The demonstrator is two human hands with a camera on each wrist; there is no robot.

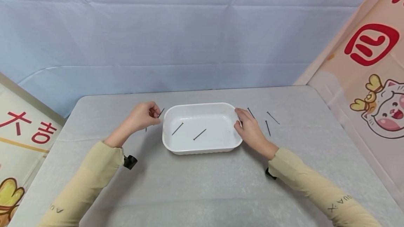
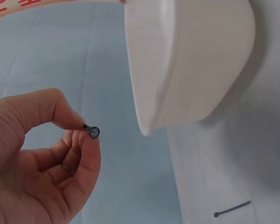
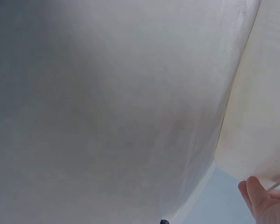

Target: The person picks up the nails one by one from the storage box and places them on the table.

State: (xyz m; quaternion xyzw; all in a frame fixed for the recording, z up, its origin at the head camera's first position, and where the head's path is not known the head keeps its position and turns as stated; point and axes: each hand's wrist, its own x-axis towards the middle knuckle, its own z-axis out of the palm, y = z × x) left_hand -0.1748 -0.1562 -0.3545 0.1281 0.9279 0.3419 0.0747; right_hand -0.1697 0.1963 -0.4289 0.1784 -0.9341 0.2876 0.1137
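My left hand (image 1: 142,116) is raised just left of a white plastic tray (image 1: 202,151), pinching a dark nail (image 2: 94,132) between thumb and index finger. The nail's head shows in the left wrist view. At the tray's right end, my right hand (image 1: 252,130) holds the rim, with its fingertips against the wall in the right wrist view. Inside the tray lie two nails, one nail (image 1: 177,129) at the left and another nail (image 1: 200,134) near the middle. A further nail (image 2: 232,208) lies on the table below my left hand, mostly hidden in the head view.
Right of the tray, three loose nails lie on the grey table (image 1: 202,188): one nail (image 1: 250,112) beside my right hand, a slanted nail (image 1: 273,117) and a third nail (image 1: 268,128). A pale blue cloth (image 1: 189,45) hangs behind the table, with printed cloths at both sides.
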